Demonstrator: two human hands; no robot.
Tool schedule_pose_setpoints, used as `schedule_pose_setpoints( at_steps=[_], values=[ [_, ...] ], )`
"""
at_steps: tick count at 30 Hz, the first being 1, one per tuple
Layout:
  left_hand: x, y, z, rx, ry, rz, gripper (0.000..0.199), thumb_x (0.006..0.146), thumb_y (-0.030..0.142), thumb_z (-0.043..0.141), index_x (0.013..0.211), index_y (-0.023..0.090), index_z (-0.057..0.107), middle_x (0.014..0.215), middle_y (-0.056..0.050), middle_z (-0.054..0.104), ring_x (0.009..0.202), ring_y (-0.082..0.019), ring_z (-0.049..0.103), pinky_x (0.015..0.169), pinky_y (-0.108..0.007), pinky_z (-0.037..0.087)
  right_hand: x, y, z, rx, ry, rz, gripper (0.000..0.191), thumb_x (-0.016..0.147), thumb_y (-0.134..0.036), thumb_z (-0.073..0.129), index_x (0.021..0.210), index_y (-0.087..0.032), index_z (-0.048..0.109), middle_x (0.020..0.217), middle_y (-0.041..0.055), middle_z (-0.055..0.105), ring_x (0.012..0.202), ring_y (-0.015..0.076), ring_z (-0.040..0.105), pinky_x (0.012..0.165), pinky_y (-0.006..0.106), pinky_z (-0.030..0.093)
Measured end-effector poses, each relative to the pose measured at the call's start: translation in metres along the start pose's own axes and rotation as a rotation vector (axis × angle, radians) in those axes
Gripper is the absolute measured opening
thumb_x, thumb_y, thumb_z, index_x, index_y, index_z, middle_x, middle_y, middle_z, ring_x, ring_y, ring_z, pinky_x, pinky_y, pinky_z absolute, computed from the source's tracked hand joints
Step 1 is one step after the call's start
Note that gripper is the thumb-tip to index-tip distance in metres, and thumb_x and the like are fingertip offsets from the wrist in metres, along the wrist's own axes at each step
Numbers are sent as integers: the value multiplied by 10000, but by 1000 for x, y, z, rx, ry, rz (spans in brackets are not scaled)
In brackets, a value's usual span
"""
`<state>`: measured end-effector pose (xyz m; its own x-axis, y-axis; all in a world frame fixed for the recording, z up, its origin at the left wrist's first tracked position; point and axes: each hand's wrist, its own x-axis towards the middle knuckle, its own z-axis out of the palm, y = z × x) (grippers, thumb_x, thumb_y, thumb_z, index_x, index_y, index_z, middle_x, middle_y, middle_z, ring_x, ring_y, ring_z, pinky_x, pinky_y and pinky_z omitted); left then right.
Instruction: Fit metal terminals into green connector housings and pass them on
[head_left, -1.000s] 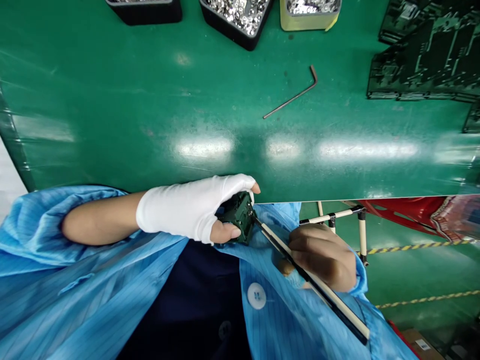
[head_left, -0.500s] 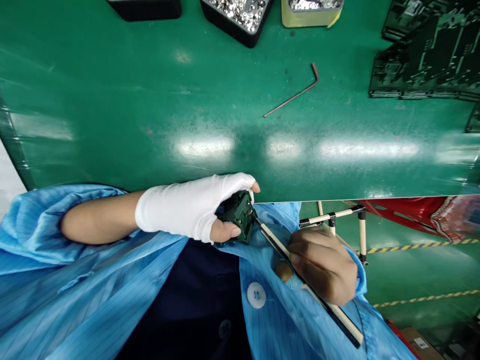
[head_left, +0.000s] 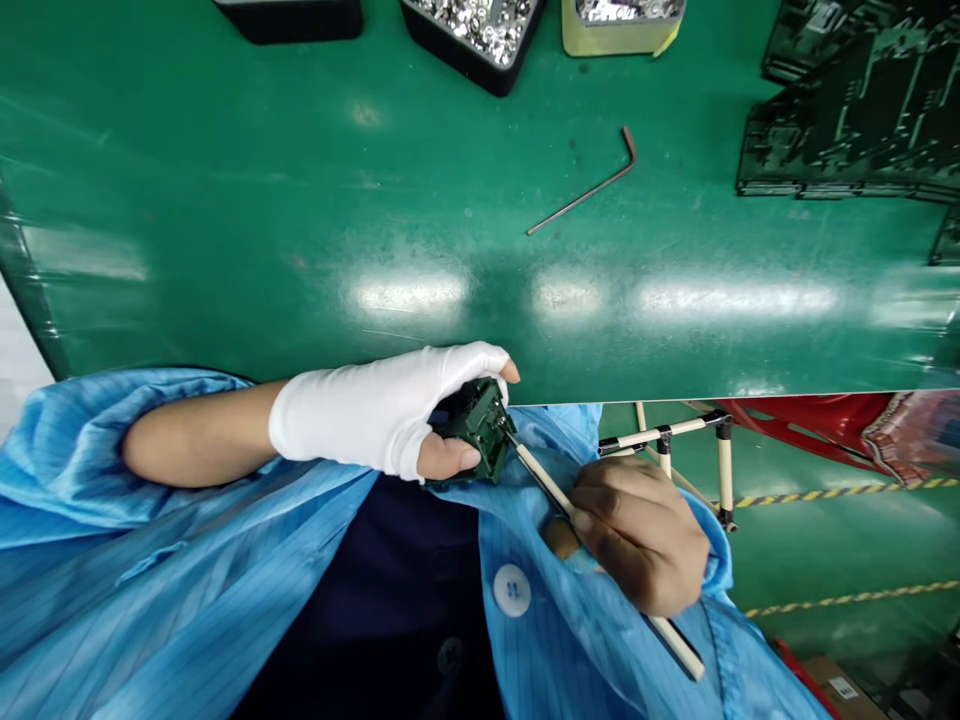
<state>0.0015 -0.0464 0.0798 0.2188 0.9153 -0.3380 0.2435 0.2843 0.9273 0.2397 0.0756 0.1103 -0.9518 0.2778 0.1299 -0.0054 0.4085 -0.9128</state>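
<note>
My left hand, in a white fingerless glove, is closed around a small dark green block-shaped part just below the table's front edge. Thumb and fingers grip it from opposite sides, and the palm hides its far end. My right hand is bare and wrapped around a slim cream-and-black stick-like tool. The tool slants up to the left, and its thin metal tip meets the right-hand face of the green part. Its middle is hidden behind my fingers, while its back end shows below the hand.
On the green table lies an L-shaped hex key. Bins of small metal pieces stand along the back. Several dark green parts are stacked at the right. A cream pipe frame and a red chair are beyond the edge.
The tool has turned about its length and its back end now sits further left. My right hand has shifted slightly left. The green part stays almost in place in my left hand.
</note>
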Motion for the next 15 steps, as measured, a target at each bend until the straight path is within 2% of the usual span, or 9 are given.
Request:
schedule_pose_setpoints(
  at_steps=[5, 8, 13, 15],
  values=[
    [0, 0, 0, 11, 3, 0, 561, 803, 585, 592, 1226, 247, 447, 1117, -93, 636, 895, -260, 623, 734, -360, 508, -4, 0, -3, -1, 13, 20, 239, 805, -1, 513, 875, -205, 617, 613, 4, 577, 524, 173, 551, 448, 330, 467],
    [0, 0, 0, 15, 7, 15, 568, 799, 595, 598, 1227, 253, 448, 1108, -91, 641, 887, -256, 624, 725, -354, 511, -4, 1, -4, 6, 0, 3, 213, 826, -14, 498, 841, -195, 608, 589, 0, 563, 500, 160, 527, 437, 317, 459],
    [0, 1, 1, 18, 10, 23, 559, 839, 566, 567, 1234, 183, 464, 1115, -111, 636, 893, -243, 617, 766, -359, 513, 0, 5, -3, -29, -16, -99, 192, 845, -9, 485, 772, -166, 568, 609, 21, 605, 514, 144, 536, 447, 296, 457],
    [0, 1, 1, 11, 12, 20, 565, 828, 571, 578, 1229, 187, 471, 1110, -109, 637, 890, -247, 618, 770, -363, 514, 0, 6, -3, -44, -8, -147, 192, 840, -8, 487, 761, -166, 560, 613, 20, 610, 519, 138, 532, 446, 290, 451]
  ],
)
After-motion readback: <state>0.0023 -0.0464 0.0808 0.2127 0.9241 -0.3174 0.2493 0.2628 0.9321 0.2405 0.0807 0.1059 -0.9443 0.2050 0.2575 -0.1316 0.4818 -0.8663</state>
